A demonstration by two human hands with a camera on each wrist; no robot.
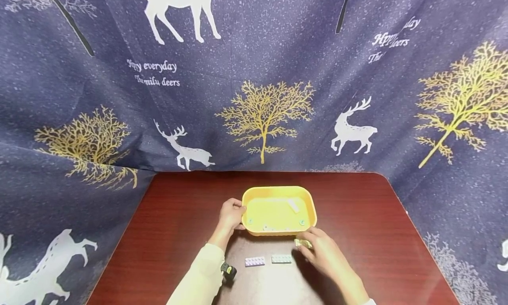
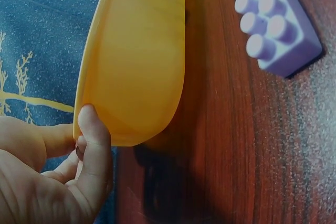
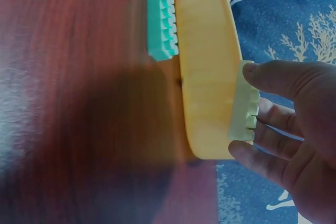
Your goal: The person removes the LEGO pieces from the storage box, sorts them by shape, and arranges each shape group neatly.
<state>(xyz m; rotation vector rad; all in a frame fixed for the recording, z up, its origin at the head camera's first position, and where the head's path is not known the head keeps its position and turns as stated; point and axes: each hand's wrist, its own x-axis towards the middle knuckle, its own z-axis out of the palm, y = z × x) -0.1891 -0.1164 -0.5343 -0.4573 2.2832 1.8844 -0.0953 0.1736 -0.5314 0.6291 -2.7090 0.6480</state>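
A yellow plastic bin (image 1: 278,232) stands on the table. My left hand (image 1: 231,215) pinches its left rim between thumb and fingers, seen close in the left wrist view (image 2: 68,166). Just in front of the bin's near right corner, my right hand (image 1: 323,251) grips a pale yellow building block (image 3: 244,103) by its ends, off the table. A purple building block (image 1: 255,262) and a mint green building block (image 1: 281,259) lie side by side, studs up, on the table before the bin.
Inside the bin lie a whitish block (image 1: 293,206) and a few small round pieces (image 1: 302,222). The dark red wooden table (image 1: 178,234) reaches back to a blue deer-print curtain (image 1: 278,53). A black strap device (image 1: 228,271) sits on the left wrist.
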